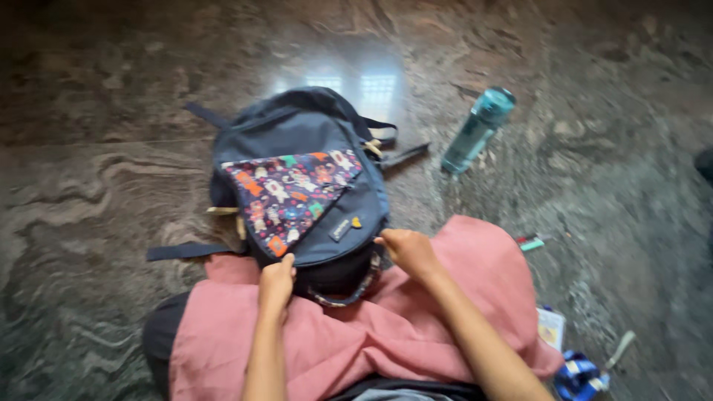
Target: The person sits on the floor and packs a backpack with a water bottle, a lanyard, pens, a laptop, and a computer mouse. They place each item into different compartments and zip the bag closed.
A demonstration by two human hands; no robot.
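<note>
We judged the navy backpack, lying on the stone floor against our lap, soft and floppy, best held at its opening rim, where left hand and right hand had fingers clamped.

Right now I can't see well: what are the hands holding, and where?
Both hands, left hand and right hand, grip the backpack at its near opening edge.

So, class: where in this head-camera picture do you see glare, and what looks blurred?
Head view: window glare on the polished stone floor behind the navy backpack; soft motion blur throughout, worst at the teal bottle; both hands at the backpack's edge are soft.
</note>
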